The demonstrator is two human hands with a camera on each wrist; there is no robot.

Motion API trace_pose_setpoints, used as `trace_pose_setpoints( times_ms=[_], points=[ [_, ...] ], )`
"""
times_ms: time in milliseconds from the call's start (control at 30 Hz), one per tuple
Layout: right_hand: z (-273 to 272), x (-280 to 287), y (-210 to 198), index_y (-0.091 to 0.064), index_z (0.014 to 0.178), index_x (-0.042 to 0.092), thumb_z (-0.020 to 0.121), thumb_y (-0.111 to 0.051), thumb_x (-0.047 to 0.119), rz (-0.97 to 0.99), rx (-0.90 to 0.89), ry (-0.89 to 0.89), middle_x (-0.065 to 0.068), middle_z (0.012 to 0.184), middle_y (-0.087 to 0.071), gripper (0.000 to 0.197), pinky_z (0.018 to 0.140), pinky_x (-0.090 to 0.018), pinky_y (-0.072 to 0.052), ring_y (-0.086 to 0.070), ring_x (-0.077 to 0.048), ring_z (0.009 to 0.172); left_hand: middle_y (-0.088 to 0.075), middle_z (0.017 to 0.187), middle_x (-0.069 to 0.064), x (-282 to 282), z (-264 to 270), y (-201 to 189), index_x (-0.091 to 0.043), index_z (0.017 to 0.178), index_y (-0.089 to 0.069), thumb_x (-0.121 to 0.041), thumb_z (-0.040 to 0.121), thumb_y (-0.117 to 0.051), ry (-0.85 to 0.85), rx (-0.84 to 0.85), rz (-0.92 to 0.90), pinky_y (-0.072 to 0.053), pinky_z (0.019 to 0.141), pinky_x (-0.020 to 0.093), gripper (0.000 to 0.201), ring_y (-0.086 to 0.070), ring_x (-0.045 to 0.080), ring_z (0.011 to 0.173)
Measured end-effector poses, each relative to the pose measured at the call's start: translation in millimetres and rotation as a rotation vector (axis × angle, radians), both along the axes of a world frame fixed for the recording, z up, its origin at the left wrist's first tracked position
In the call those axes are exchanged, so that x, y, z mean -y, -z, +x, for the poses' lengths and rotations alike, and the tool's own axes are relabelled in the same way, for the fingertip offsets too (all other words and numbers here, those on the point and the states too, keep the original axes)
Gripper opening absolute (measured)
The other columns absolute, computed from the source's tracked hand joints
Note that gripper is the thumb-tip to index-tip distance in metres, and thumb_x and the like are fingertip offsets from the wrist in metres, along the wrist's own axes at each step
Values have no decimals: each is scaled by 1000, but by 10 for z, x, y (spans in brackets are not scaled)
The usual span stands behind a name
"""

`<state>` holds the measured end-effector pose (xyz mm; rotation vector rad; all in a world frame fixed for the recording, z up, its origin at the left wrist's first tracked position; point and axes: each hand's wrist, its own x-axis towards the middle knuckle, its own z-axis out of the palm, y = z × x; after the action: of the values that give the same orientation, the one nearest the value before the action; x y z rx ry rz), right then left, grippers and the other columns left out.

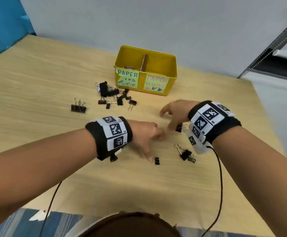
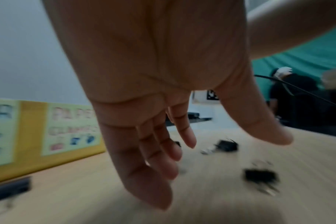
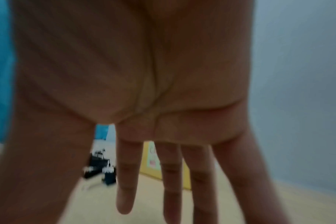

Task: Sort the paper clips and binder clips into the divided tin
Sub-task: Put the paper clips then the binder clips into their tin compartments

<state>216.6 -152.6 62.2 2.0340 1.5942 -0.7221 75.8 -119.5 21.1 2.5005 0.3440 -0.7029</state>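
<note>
The yellow divided tin (image 1: 171,69) stands at the back of the table, with a cardboard divider (image 1: 145,62) and two paper labels on its front. A few paper clips (image 1: 128,67) show in its left compartment. Black binder clips (image 1: 112,94) lie heaped in front of the tin. My left hand (image 1: 153,146) hovers open over the table, its thumb tip close beside a small binder clip (image 1: 157,161). My right hand (image 1: 166,120) is spread open and holds nothing; its straight fingers (image 3: 125,189) hang above the table. Another binder clip (image 1: 179,128) lies just under the right hand.
Two larger binder clips (image 1: 78,107) stand apart at the left. One more clip (image 1: 185,154) lies near my right wrist band. Cables run from both wrists toward my body. A grey wall rises behind the tin, and a metal shelf frame (image 1: 266,48) stands at the right.
</note>
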Motion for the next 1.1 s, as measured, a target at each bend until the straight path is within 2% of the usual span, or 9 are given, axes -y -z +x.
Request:
trace_pose_setpoints(
  times_ms=[67, 133, 333, 400, 533, 667, 800, 933, 1100],
  points=[
    [91, 247, 179, -26, 147, 25, 67, -79, 42, -166, 95, 22, -5, 143, -42, 97, 100, -41, -44, -46, -28, 127, -43, 124, 2, 219, 23, 128, -19, 129, -40, -43, 67, -77, 93, -45, 10, -46, 85, 31, 76, -45, 15, 97],
    [142, 481, 369, -9, 149, 31, 58, -82, 49, -189, 143, 76, -8, 148, -29, 119, 97, -48, -46, -43, -35, 129, -42, 121, 5, 378, 64, 207, -16, 126, -41, -40, 68, -76, 167, -50, 68, -49, 77, 33, 71, -47, 17, 91],
    [157, 886, 622, -6, 149, 32, 55, -86, 41, 121, 27, 255, -9, 146, -27, 123, 100, -50, -45, -39, -35, 130, -58, 108, 13, 439, 212, 328, -10, 91, -57, -11, 85, -52, 112, 88, 151, -45, 71, 32, 8, -52, 21, 82],
    [169, 955, 635, -10, 149, 26, 59, -86, 34, 180, -70, 339, -10, 144, -30, 118, 102, -47, -44, -42, -33, 129, -59, 104, 10, 341, 260, 318, -13, 90, -54, -14, 84, -56, -32, 138, 136, -44, 69, 29, 7, -51, 19, 82],
    [163, 1061, 694, -34, 139, 17, 68, -81, 22, 300, -174, 412, -10, 133, -39, 85, 98, -37, -47, -48, -29, 120, -51, 120, 7, 197, 481, 231, -14, 119, -49, -14, 83, -57, -277, 279, 155, -48, 83, 31, 37, -53, 21, 100],
    [150, 1137, 758, -47, 124, 17, 74, -74, 16, 365, -245, 438, -5, 110, -43, 57, 83, -27, -43, -51, -26, 111, -42, 132, 11, 249, 676, 285, -20, 138, -38, -8, 87, -49, -263, 236, 143, -46, 98, 37, 53, -49, 29, 119],
    [148, 1188, 792, -52, 120, 17, 75, -71, 13, 421, -262, 434, -4, 104, -42, 48, 80, -25, -41, -51, -26, 109, -48, 125, 12, 319, 745, 381, -13, 124, -55, -9, 90, -47, -191, 202, 227, -47, 91, 37, 35, -52, 30, 113],
    [137, 1134, 807, -48, 134, 23, 78, -66, 17, 422, -215, 396, -10, 120, -48, 59, 89, -27, -44, -51, -26, 113, -54, 119, 12, 257, 697, 418, -10, 113, -59, -10, 84, -54, -251, 266, 202, -48, 89, 35, 29, -55, 28, 107],
    [134, 976, 798, -58, 110, 19, 75, -66, 17, 388, -212, 403, -4, 103, -44, 36, 73, -25, -39, -48, -20, 90, -61, 115, 10, 116, 516, 425, -13, 107, -64, -8, 80, -60, -330, 309, 157, -51, 90, 33, 28, -59, 24, 103]
  ],
)
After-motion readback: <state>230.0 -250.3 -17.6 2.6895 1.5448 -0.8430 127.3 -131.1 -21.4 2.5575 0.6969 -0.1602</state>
